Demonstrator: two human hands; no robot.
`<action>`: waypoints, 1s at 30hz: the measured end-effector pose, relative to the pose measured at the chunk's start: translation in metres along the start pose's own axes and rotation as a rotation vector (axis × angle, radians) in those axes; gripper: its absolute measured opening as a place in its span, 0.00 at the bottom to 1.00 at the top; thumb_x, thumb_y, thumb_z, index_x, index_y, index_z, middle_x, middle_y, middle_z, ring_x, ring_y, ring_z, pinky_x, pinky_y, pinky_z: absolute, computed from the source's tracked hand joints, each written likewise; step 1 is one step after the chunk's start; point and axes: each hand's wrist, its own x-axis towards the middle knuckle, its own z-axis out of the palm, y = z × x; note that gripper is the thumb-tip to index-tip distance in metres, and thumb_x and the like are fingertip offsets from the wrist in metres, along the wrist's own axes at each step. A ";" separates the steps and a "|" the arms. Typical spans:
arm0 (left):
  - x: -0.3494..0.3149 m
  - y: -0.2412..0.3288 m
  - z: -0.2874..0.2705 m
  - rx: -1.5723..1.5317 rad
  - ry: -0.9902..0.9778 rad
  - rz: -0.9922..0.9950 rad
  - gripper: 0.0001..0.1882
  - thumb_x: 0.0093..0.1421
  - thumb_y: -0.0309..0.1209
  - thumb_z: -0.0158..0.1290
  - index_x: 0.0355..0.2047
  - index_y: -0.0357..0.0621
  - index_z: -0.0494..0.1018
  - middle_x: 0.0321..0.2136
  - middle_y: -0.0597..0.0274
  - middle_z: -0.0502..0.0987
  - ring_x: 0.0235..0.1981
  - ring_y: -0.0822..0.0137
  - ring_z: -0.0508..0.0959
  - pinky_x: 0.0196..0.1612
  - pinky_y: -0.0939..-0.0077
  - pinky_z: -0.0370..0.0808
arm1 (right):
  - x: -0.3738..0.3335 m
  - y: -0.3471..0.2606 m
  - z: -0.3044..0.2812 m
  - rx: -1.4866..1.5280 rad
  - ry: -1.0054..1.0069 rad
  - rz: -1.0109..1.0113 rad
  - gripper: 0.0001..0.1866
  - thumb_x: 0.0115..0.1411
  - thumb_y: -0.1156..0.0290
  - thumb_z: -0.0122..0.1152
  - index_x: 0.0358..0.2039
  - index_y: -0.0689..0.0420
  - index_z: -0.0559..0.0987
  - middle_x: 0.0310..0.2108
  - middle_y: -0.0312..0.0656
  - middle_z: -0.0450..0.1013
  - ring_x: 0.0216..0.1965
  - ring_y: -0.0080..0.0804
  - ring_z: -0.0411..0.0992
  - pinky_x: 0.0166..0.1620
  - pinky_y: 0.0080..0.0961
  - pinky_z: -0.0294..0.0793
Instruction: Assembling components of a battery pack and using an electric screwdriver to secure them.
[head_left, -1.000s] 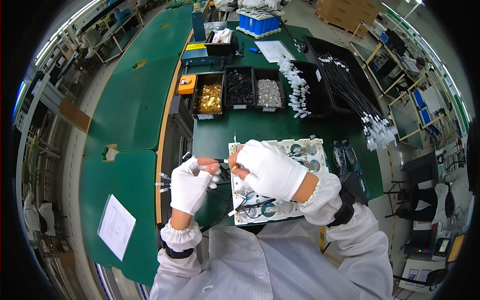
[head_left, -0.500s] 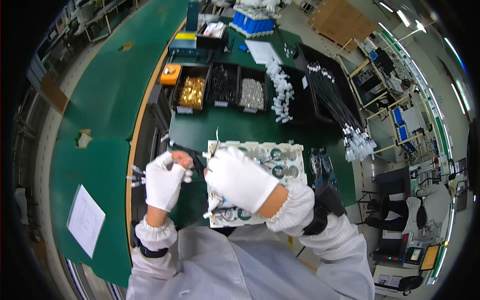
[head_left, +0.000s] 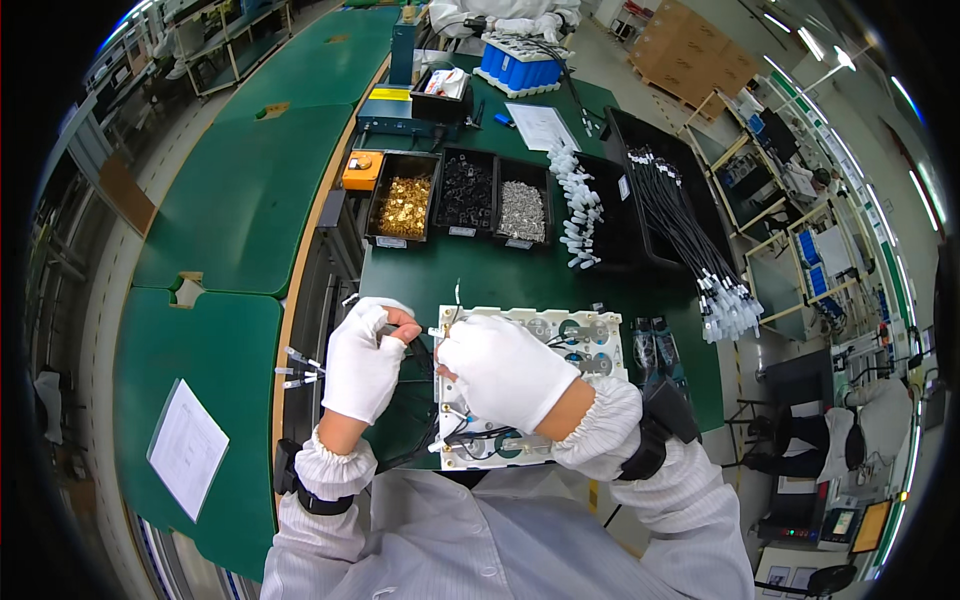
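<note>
My left hand [head_left: 362, 368], in a white fingerless glove, is closed just off the left side of a white battery-module holder [head_left: 530, 460]. Its bare thumb and fingertip pinch a black cable [head_left: 420, 358]. White-tipped leads [head_left: 302, 370] stick out to the left of that hand. My right hand [head_left: 508, 372], gloved in white too, is closed over the holder's upper left part. Its fingertips point toward the cable, and what they hold is hidden. Round grey cells [head_left: 590, 335] and black wires [head_left: 487, 434] show in the holder around this hand.
Beyond the holder stand bins of brass parts [head_left: 405, 205], black parts [head_left: 466, 190] and silver parts [head_left: 523, 210]. White connectors [head_left: 575, 205] and a black tray of cables [head_left: 690, 220] lie to their right. A blue battery pack [head_left: 520, 68] sits far back, near another person's gloved hands [head_left: 540, 28].
My view has shifted, so the bench appears lower and further right. Both hands stay closed by the holder's left edge, with only small finger movements. The other person's hands show more at the far end.
</note>
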 end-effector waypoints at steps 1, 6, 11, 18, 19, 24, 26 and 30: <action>0.000 0.001 0.000 0.004 0.000 -0.002 0.03 0.61 0.22 0.60 0.34 0.35 0.78 0.29 0.63 0.79 0.26 0.75 0.77 0.31 0.79 0.73 | 0.002 0.000 -0.001 -0.031 0.015 -0.017 0.06 0.51 0.72 0.62 0.30 0.57 0.81 0.32 0.46 0.77 0.36 0.45 0.78 0.43 0.39 0.78; -0.003 0.007 0.003 -0.109 -0.190 -0.231 0.04 0.63 0.23 0.56 0.37 0.35 0.78 0.28 0.59 0.82 0.25 0.73 0.79 0.30 0.78 0.76 | 0.007 -0.003 0.009 -0.238 0.143 -0.173 0.06 0.55 0.69 0.60 0.32 0.55 0.82 0.31 0.42 0.76 0.38 0.39 0.77 0.39 0.35 0.73; -0.003 0.004 0.003 -0.020 -0.186 -0.149 0.04 0.63 0.22 0.56 0.36 0.35 0.78 0.29 0.55 0.82 0.27 0.69 0.81 0.32 0.76 0.77 | 0.009 -0.009 0.011 -0.372 -0.002 -0.085 0.07 0.57 0.67 0.60 0.32 0.54 0.82 0.30 0.39 0.76 0.38 0.37 0.76 0.39 0.35 0.72; -0.008 0.001 0.000 -0.086 -0.189 -0.187 0.05 0.61 0.22 0.56 0.37 0.36 0.79 0.29 0.53 0.82 0.27 0.66 0.81 0.33 0.73 0.77 | 0.015 0.005 -0.002 -0.002 0.365 0.132 0.09 0.54 0.65 0.67 0.24 0.56 0.80 0.27 0.41 0.74 0.28 0.43 0.76 0.34 0.38 0.75; -0.010 0.000 0.001 -0.072 -0.186 -0.188 0.05 0.61 0.21 0.56 0.37 0.36 0.79 0.29 0.53 0.82 0.26 0.66 0.81 0.33 0.73 0.77 | 0.018 0.007 -0.008 0.079 0.382 0.157 0.07 0.53 0.68 0.68 0.26 0.57 0.80 0.28 0.42 0.74 0.30 0.45 0.76 0.36 0.37 0.76; -0.013 0.009 -0.006 -0.024 -0.250 -0.251 0.05 0.60 0.21 0.57 0.36 0.36 0.79 0.29 0.52 0.82 0.26 0.64 0.81 0.32 0.73 0.77 | 0.016 0.031 0.008 0.019 0.287 0.015 0.06 0.55 0.69 0.65 0.29 0.58 0.80 0.29 0.43 0.73 0.33 0.44 0.75 0.37 0.38 0.75; -0.017 0.008 -0.008 0.016 -0.233 -0.207 0.04 0.59 0.21 0.58 0.36 0.36 0.79 0.29 0.51 0.82 0.26 0.63 0.82 0.32 0.73 0.77 | 0.016 0.028 0.014 -0.031 0.230 0.030 0.07 0.58 0.66 0.65 0.30 0.56 0.79 0.32 0.42 0.73 0.38 0.42 0.75 0.42 0.39 0.75; -0.020 0.003 -0.010 0.109 -0.159 -0.036 0.02 0.60 0.21 0.59 0.33 0.36 0.80 0.27 0.54 0.82 0.26 0.66 0.81 0.31 0.72 0.75 | 0.019 0.014 0.006 -0.036 0.172 0.009 0.06 0.56 0.69 0.65 0.31 0.57 0.79 0.33 0.43 0.73 0.40 0.43 0.75 0.44 0.40 0.73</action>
